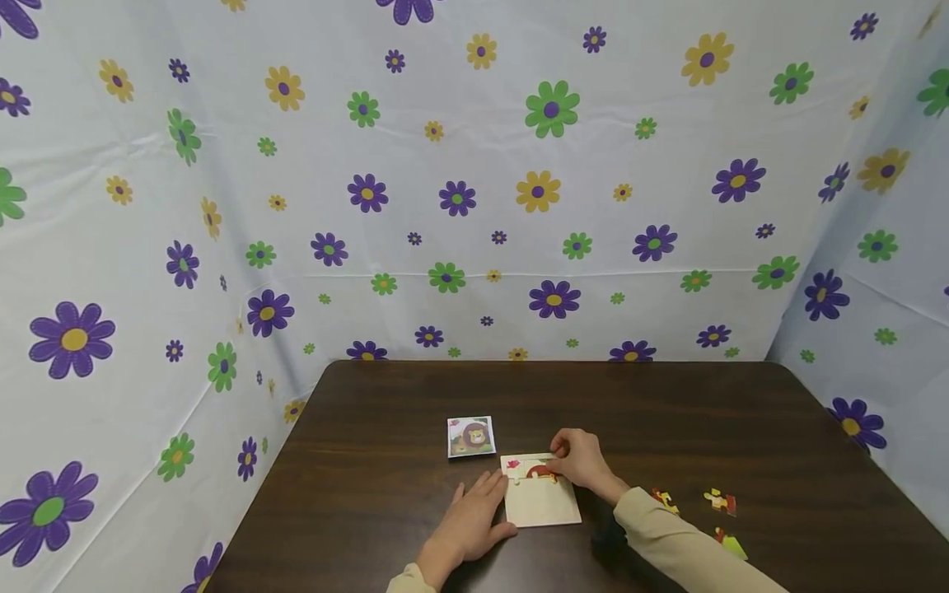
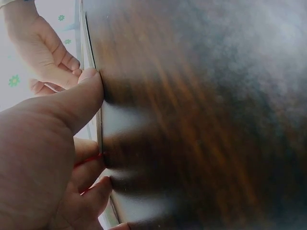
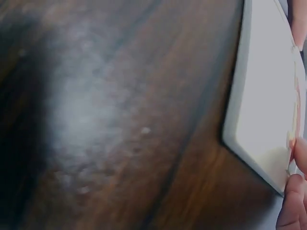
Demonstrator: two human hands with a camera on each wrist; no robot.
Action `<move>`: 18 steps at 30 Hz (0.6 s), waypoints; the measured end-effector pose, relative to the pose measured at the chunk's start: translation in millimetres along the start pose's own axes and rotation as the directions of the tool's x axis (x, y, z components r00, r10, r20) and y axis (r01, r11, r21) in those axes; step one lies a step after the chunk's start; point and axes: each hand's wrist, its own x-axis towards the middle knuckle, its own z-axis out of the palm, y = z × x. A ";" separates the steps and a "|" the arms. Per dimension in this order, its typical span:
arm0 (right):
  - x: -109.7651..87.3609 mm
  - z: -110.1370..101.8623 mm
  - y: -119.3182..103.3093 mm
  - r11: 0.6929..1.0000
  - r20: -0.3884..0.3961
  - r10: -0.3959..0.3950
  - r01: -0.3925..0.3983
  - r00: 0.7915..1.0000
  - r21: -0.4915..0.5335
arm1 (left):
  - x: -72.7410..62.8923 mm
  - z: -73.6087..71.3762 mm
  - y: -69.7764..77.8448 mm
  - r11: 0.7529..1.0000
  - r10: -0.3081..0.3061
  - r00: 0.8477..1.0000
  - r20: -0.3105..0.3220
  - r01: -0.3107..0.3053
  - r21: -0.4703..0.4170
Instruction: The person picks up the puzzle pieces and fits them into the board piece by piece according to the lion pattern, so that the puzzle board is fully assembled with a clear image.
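Observation:
A pale wooden puzzle board (image 1: pixel 544 504) lies on the dark table, with a row of picture pieces (image 1: pixel 535 471) along its far side. The lower part of the board is bare wood. My left hand (image 1: pixel 470 519) rests at the board's left edge, fingers extended and thumb spread. At the far right corner, my right hand (image 1: pixel 582 461) pinches a puzzle piece between thumb and fingers; the fingers mostly hide it. In the right wrist view, the right fingertips (image 3: pixel 298 165) touch the corner area of the board (image 3: pixel 264 91).
A square lion picture card (image 1: pixel 470 436) lies beyond the board, to its left. Several loose puzzle pieces sit right of the right forearm, among them a red-and-yellow piece (image 1: pixel 719 501) and a green one (image 1: pixel 732 545). Flowered cloth (image 1: pixel 519 165) hangs behind the brown table (image 1: pixel 371 461).

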 end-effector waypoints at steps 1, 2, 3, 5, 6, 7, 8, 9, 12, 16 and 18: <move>-0.7 1.2 0.4 1.000 -0.007 0.000 0.000 1.000 -0.008 | -0.1 0.1 0.3 1.000 -0.001 1.000 0.000 0.001 -0.001; -1.3 1.8 0.8 1.000 -0.012 -0.002 0.002 1.000 -0.011 | -0.1 0.4 0.4 1.000 -0.002 1.000 0.001 0.002 -0.002; -1.7 2.2 1.5 1.000 -0.015 -0.010 0.010 1.000 -0.018 | -0.3 0.6 0.6 1.000 -0.004 1.000 0.002 0.004 -0.003; -1.4 0.7 2.8 0.999 -0.001 -0.024 0.024 1.000 -0.023 | -0.2 0.2 0.6 1.000 -0.005 1.000 0.003 0.005 0.000; -1.5 -0.7 3.6 0.999 0.012 -0.034 0.035 0.999 -0.025 | -0.3 0.2 0.6 1.000 -0.004 1.000 0.005 0.004 0.003; -1.7 -2.6 4.3 0.999 0.032 -0.043 0.044 0.999 -0.030 | -0.2 0.5 0.6 1.000 -0.004 1.000 0.007 0.004 0.006; -2.0 -4.9 5.4 0.997 0.054 -0.065 0.067 0.996 -0.037 | 0.0 0.6 0.8 1.000 -0.003 1.000 0.010 0.003 0.009; -2.4 -7.5 6.6 0.994 0.077 -0.086 0.090 0.993 -0.055 | 0.3 0.6 1.0 1.000 0.000 1.000 0.011 0.000 0.009; -3.7 -15.4 11.0 0.977 0.150 -0.161 0.179 0.975 -0.114 | 0.9 0.2 1.9 1.000 0.004 1.000 0.014 -0.005 0.004; -3.3 -21.9 17.4 0.944 0.213 -0.264 0.297 0.941 -0.146 | 0.8 -1.0 2.3 1.000 0.000 1.000 0.013 0.000 0.002; -2.3 -22.7 19.7 0.932 0.224 -0.298 0.334 0.928 -0.142 | 0.8 -1.0 1.9 1.000 -0.003 1.000 0.013 0.003 0.009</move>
